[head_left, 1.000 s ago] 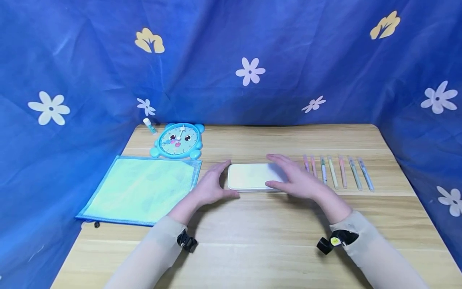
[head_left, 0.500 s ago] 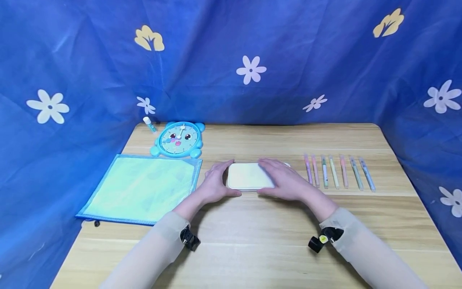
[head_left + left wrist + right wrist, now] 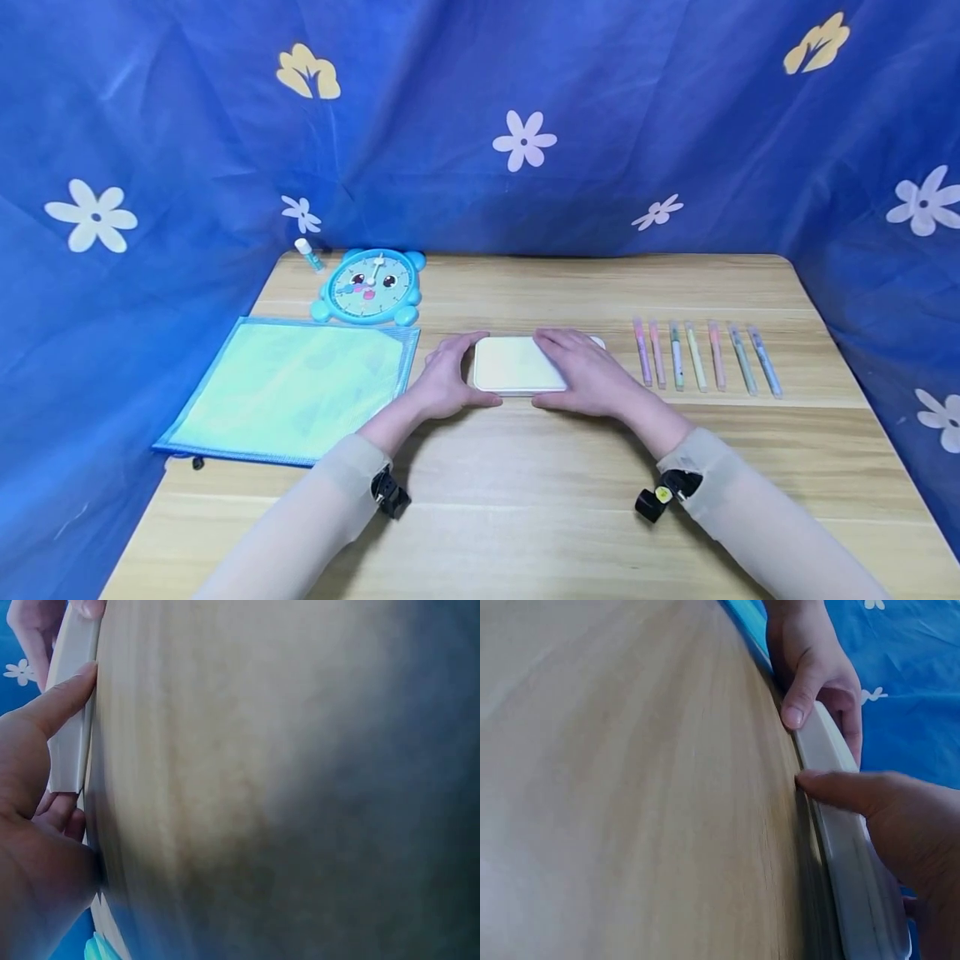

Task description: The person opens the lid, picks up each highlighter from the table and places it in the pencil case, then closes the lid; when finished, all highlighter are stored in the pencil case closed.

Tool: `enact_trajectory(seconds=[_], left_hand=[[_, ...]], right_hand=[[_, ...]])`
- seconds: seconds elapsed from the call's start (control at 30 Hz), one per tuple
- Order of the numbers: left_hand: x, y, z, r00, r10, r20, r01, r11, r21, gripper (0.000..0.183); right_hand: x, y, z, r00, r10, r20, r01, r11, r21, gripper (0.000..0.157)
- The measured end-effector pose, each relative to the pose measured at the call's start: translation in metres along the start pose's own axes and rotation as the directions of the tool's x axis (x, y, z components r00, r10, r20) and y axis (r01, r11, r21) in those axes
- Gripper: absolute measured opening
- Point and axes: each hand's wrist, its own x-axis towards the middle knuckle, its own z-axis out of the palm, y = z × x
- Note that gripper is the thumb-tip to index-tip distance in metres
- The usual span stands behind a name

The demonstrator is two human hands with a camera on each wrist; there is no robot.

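Note:
A flat white box (image 3: 517, 364) with rounded corners lies on the wooden table in the head view. My left hand (image 3: 447, 379) grips its left end, thumb along the near side and fingers round the far side. Over its right half, my right hand (image 3: 587, 372) holds it the same way, hiding much of that part. The left wrist view shows the thumb (image 3: 71, 697) of the left hand against the white box's side wall (image 3: 71, 754). From the right wrist, the right thumb (image 3: 844, 789) presses across the box's side (image 3: 851, 862) low by the tabletop.
Several slim pens (image 3: 696, 358) lie in a row right of the box. A blue mesh zip pouch (image 3: 285, 392) lies flat at left. Behind it are a blue toy clock (image 3: 369, 287) and a glue stick (image 3: 308, 254). A blue flowered cloth (image 3: 420, 192) hangs behind the table.
My right hand has slid left along the white box and closed round it, with its thumb now at the near side. The left hand has stayed at the left end.

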Motion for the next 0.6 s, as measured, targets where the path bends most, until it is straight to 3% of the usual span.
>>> enact_trajectory(seconds=[0.6], left_hand=[[0.001,0.000,0.003,0.999,0.022,-0.046,-0.021,0.999,0.027,0.109]], right_hand=[[0.014,0.018,-0.003,0.999,-0.044,-0.005,0.044,0.987,0.152,0.092]])
